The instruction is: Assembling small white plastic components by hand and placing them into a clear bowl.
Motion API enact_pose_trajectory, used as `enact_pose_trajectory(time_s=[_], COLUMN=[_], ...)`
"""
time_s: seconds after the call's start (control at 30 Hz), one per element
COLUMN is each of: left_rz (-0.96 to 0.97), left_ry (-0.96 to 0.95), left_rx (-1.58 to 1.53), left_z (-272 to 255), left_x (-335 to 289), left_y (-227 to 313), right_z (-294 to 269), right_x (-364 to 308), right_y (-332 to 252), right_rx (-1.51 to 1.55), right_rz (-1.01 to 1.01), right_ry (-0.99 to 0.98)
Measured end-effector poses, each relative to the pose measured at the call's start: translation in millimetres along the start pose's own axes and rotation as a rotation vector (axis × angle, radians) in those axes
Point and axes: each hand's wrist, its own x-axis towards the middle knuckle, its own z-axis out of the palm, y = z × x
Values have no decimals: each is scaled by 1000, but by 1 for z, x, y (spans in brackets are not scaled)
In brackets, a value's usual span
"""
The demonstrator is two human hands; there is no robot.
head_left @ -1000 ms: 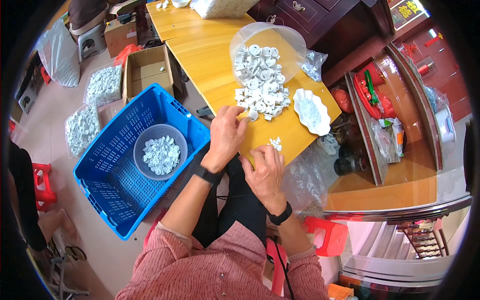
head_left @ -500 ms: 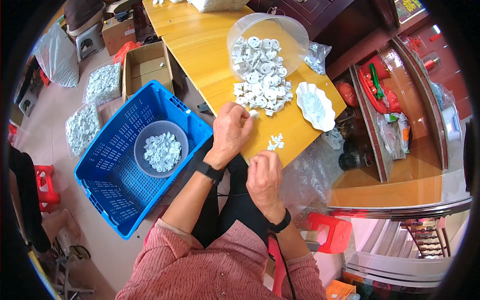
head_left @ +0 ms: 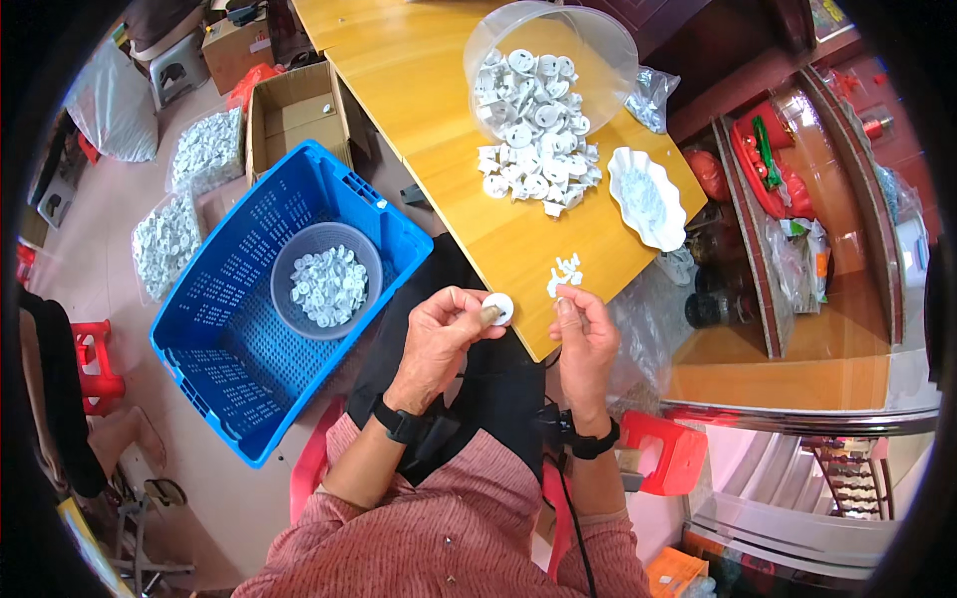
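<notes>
My left hand (head_left: 431,349) pinches a round white plastic part (head_left: 501,310) between thumb and fingers, over the near edge of the yellow table (head_left: 419,120). To its right, my right hand (head_left: 586,349) has thumb and fingertips pressed together, just below a few small white pieces (head_left: 566,269) on the tabletop. Whatever those fingertips hold is too small to make out. Farther up lies a heap of similar white plastic parts (head_left: 543,164), spilling from a clear tub (head_left: 610,75) tipped on its side. A white scalloped dish (head_left: 670,231) with tiny pale pieces sits right of the heap.
Left of my legs stands a blue crate (head_left: 224,329) with a grey bowl (head_left: 284,311) of white parts inside. Beyond it are an open cardboard box (head_left: 284,115) and filled clear bags (head_left: 164,244). A red stool (head_left: 663,453) is at the right; another person's leg shows far left.
My left hand has drawn back from the heap toward me, now showing a round white part in its fingers. My right hand has moved right, up to the small pieces. The view shifted slightly.
</notes>
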Motion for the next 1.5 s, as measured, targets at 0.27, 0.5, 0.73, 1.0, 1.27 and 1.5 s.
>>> enact_pose_trajectory(time_s=[0.27, 0.5, 0.73, 1.0, 1.27, 1.5], left_rz=[-66, -113, -124, -97, -102, -90], left_ry=[-65, -132, -157, -160, -155, -148], left_rx=[-72, -87, -122, -117, -106, -130], left_z=[-1, 0, -3, -4, -3, -1], left_x=[-3, -5, -5, -6, -5, -5], left_y=[-5, -8, -9, -11, -11, -10], right_z=[1, -2, 3, 8, 12, 15], right_x=[-5, -1, -10, -17, -21, -21], right_y=[-2, -1, -10, -23, -15, -16], right_rx=[152, -267, -49, 211, 185, -215], right_rz=[96, -261, 19, 173, 139, -228], right_ry=[-24, 42, -13, -104, -86, -29])
